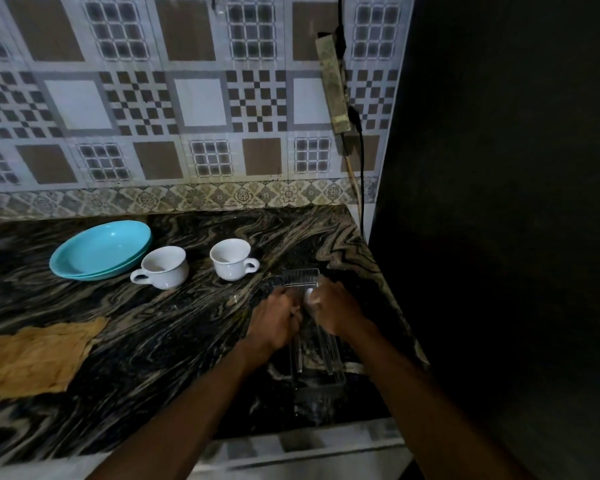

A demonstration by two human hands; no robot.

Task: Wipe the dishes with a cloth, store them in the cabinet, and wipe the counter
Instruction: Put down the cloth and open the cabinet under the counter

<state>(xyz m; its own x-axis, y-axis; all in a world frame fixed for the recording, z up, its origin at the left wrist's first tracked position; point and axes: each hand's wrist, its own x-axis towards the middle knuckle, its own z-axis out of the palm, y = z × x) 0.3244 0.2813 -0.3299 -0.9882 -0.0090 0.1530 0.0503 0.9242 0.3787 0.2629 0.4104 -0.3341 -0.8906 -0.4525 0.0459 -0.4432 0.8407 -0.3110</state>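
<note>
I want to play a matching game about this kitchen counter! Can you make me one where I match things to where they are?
Things:
1. stacked turquoise plates
2. crumpled tan cloth
3. clear plastic tray
4. grimy power strip

Places:
A. under both hands
B. on the tiled wall
C. front left of the counter
D. near the wall, beside a white ceramic cup

Pairs: 1-D, 2-C, 3-A, 4-B

No writing, label, brand mark or number can be read anywhere in this view — the wall tiles (201, 102) bear only checks, grids and floral patterns, and both white cups (165, 266) and the turquoise plates (99, 249) are plain.
</note>
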